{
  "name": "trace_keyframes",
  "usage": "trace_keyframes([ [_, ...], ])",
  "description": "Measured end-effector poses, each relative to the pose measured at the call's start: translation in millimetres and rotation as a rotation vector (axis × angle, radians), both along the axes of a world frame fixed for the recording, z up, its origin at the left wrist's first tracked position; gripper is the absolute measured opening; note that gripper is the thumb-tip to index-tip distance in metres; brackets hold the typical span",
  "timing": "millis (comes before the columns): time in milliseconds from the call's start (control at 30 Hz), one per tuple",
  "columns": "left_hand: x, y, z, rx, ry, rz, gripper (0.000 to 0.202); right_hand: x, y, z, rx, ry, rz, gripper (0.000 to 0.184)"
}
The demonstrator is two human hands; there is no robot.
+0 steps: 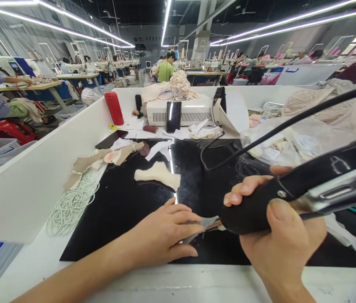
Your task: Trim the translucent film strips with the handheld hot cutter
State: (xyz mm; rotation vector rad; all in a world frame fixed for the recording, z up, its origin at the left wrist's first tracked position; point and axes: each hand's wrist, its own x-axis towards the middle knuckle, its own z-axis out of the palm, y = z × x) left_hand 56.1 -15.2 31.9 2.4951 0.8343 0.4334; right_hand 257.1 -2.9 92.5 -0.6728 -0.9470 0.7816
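My left hand [168, 231] lies with its fingers stretched out over the black work surface. Under its fingertips is a small greyish-white piece [209, 221], mostly covered. My right hand [286, 235] is wrapped round a black corded hand tool [247, 208] with a shiny metal strip along its side. The tool's lower left end meets the greyish piece beside my left fingertips; its exact kind is unclear. Beyond my left hand, a cream-coloured shaped fabric piece [158, 174] lies on the black surface, and white cut pieces [160, 149] lie behind it.
Pale green cord [73, 206] is heaped at the left, near beige scraps [86, 166] and a dark phone [111, 139]. At the back stand a red cylinder [114, 108] and a white vented box [193, 111]. The black cable [259, 141] arcs across the right, before plastic bags [281, 145].
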Motion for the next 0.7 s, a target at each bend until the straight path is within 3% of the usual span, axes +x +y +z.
trace_keyframes([
  [300,-3,0,2.0,-0.007,0.052,0.007,0.051,0,0,-14.2,-0.008,-0.031,-0.003,0.039],
  [700,-6,-1,3.3,-0.017,0.070,0.025,0.044,18,11,-12.1,0.035,0.002,-0.096,0.039],
])
